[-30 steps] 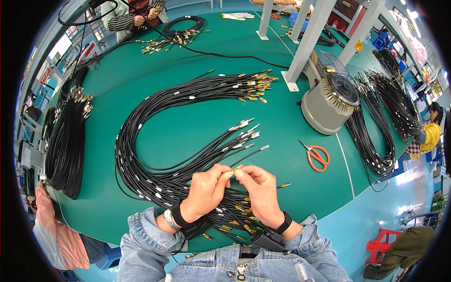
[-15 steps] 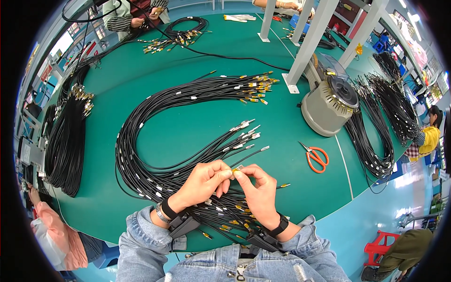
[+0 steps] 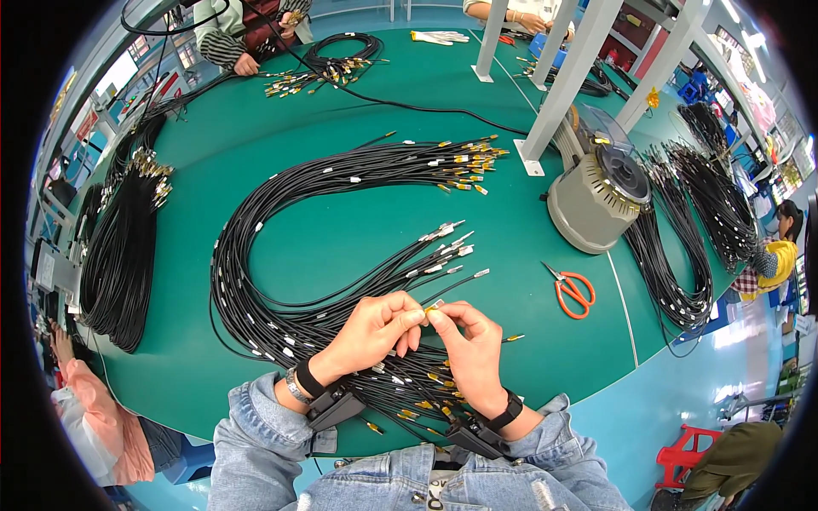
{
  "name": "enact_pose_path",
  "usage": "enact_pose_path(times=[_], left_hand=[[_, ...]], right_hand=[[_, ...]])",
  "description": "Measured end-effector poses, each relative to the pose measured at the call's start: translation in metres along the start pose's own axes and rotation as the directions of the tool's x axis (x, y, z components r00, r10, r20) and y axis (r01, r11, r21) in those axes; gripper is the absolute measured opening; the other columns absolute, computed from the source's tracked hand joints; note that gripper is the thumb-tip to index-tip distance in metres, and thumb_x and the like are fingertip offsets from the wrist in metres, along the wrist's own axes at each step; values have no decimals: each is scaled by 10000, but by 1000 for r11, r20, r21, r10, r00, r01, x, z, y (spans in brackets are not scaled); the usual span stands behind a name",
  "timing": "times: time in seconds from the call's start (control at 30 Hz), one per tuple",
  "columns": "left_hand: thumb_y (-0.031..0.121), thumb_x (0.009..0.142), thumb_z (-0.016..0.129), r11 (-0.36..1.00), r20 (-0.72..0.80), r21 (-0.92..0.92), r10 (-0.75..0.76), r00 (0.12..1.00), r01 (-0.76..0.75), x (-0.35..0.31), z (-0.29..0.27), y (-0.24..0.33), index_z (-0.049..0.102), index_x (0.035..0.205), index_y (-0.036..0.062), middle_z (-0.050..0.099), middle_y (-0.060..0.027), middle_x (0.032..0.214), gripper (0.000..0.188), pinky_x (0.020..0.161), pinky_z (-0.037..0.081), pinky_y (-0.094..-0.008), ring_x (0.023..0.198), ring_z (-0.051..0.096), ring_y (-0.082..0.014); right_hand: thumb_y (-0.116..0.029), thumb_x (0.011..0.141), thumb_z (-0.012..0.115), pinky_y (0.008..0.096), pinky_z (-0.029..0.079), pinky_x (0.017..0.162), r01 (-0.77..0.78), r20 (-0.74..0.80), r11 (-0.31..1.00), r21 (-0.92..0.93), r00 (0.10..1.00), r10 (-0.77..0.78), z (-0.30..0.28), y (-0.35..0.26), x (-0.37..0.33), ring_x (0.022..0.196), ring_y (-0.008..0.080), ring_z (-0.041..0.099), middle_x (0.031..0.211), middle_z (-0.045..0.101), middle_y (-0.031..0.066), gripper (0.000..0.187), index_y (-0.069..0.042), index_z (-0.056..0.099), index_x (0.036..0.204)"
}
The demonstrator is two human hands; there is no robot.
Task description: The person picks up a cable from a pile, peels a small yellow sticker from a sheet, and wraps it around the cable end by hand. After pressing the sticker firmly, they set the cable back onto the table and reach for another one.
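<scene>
My left hand (image 3: pixel 381 330) and my right hand (image 3: pixel 469 345) meet fingertip to fingertip over a bundle of black cables (image 3: pixel 243 294). Between the pinched thumbs and forefingers is a small yellow-and-white cable end (image 3: pixel 436 305), mostly covered by the fingers. The bundle curves in a large U across the green table (image 3: pixel 520 409). Its far ends carry yellow tips (image 3: pixel 477 157); another group of ends with white labels (image 3: pixel 452 247) fans out just beyond my hands. More yellow-tipped ends lie under my wrists.
Orange-handled pliers (image 3: pixel 573 294) lie right of my hands. Behind them stand a round grey machine (image 3: pixel 592 204) and grey metal posts (image 3: pixel 571 85). Cable bundles lie at the left (image 3: pixel 119 255) and right (image 3: pixel 682 255). Across the table, a co-worker's hand (image 3: pixel 247 65) is beside coiled cables.
My hands stay pinched together in nearly the same place; slightly more of the white part shows between the fingertips. The far-left co-worker's hand has lowered toward the table. The view has shifted slightly.
</scene>
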State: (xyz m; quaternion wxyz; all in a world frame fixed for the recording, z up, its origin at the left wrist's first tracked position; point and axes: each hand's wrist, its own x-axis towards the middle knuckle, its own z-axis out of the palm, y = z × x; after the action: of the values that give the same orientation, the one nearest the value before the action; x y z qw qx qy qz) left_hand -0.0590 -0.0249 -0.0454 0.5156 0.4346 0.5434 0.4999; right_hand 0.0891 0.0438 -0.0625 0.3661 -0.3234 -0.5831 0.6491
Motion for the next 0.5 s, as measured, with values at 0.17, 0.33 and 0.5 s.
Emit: enact_pose_path(times=[0.17,0.33,0.5], left_hand=[[167,949,471,1000,-2,18,23,1000,-23,-1,0,1,542,852,4,600,-46,655,202,467,426,-201,516,535,-79],[181,956,459,993,44,-115,-10,999,15,-1,-4,1,542,847,6,585,-39,623,222,453,414,-199,488,516,-74],[214,965,443,977,207,-193,-52,977,92,-2,-18,7,552,856,8,571,-26,602,258,440,383,-195,465,478,-65]], right_hand=[[-69,825,658,228,447,744,-8,-49,1000,-16,999,8,2,-4,0,813,101,560,849,616,44,159,41,630,937],[-46,835,636,228,454,762,-104,48,991,89,994,100,0,-4,4,833,109,569,886,594,39,160,35,623,972],[-27,838,623,233,456,756,-14,195,978,206,980,-28,2,-9,7,847,120,563,914,568,43,126,24,627,952]])
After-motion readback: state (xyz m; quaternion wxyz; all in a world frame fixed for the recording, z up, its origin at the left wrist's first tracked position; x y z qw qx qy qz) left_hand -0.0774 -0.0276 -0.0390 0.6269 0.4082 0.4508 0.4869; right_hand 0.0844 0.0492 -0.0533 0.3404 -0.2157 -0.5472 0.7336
